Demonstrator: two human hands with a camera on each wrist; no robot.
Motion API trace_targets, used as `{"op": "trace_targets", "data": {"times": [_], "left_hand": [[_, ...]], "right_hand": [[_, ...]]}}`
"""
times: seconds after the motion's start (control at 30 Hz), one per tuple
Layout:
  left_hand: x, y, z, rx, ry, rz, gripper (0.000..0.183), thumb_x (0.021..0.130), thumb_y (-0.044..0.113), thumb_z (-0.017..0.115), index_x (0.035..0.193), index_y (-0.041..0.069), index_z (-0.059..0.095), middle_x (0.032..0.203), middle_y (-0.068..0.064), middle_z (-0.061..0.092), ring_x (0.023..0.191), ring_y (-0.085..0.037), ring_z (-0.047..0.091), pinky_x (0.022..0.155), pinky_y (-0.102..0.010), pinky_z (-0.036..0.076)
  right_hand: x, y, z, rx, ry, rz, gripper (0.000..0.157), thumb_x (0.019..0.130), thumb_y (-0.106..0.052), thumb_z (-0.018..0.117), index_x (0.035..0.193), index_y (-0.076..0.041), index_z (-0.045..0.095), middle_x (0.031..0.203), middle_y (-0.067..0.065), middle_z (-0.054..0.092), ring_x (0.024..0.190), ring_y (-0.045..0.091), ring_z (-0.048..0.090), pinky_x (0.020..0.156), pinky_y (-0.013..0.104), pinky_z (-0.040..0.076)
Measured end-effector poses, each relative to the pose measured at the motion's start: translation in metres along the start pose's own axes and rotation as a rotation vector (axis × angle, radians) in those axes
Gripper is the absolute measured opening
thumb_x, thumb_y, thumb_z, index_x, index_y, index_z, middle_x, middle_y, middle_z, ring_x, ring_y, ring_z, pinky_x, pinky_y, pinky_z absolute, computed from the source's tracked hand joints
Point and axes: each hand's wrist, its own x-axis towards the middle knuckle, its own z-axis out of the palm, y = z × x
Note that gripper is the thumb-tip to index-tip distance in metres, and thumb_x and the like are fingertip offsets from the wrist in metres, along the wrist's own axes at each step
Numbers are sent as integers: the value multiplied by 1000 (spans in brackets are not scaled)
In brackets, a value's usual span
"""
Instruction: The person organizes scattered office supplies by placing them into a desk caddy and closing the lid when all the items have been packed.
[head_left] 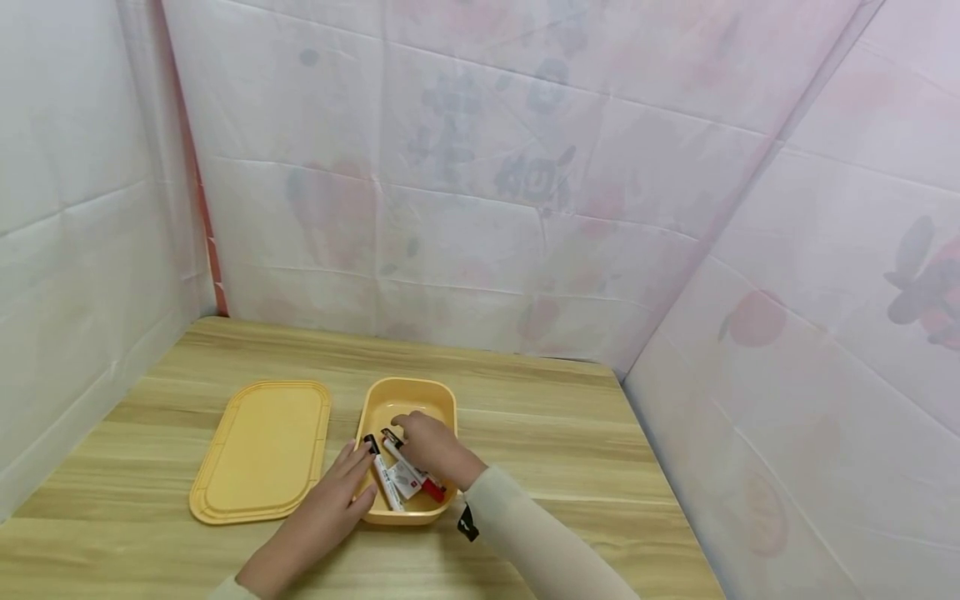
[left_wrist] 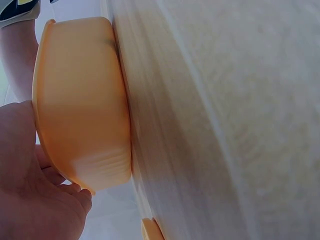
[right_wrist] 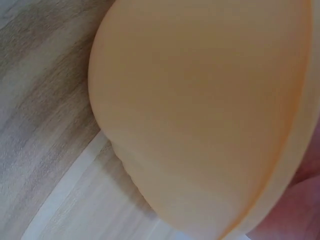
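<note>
A yellow plastic box (head_left: pixel 408 518) stands uncovered on the table. Inside lie a marker with a black cap (head_left: pixel 384 473), a marker with a red cap (head_left: pixel 432 490), another black-ended piece (head_left: pixel 392 438) and a small white printed card or label (head_left: pixel 405 479). My left hand (head_left: pixel 333 496) rests on the box's left rim, fingers fairly straight and reaching over it beside the black cap. The left wrist view shows the box's side wall (left_wrist: pixel 82 100). My right hand (head_left: pixel 429 446) reaches into the box over the markers; its fingertips are partly hidden. Mostly box wall (right_wrist: pixel 200 110) fills the right wrist view.
Left of the box, a yellow lid (head_left: pixel 266 446) lies flat on the wood-grain table (head_left: pixel 547 433). Pale printed sheets (head_left: pixel 465 167) hang behind the table and along both sides. A black strap (head_left: pixel 467 523) hangs at the right cuff.
</note>
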Motion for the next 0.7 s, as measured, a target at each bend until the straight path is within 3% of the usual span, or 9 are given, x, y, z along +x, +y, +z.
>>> {"op": "trace_targets", "data": {"times": [0.37, 0.7], "left_hand": [[1, -1, 3, 10, 13, 0, 53, 102, 23, 59, 147, -2, 48, 160, -17, 37, 151, -42, 25, 117, -60, 29], [0, -1, 4, -7, 10, 14, 57, 104, 27, 57, 152, 0, 42, 162, -18, 33, 152, -44, 22, 117, -62, 29]], "right_hand": [[-8, -2, -6, 44, 123, -16, 36, 99, -24, 65, 134, -16, 64, 112, 3, 68, 93, 12, 66, 77, 26, 56], [-25, -24, -9, 356, 232, -31, 36, 102, -24, 59, 136, -12, 63, 116, 6, 63, 93, 13, 62, 75, 25, 54]]}}
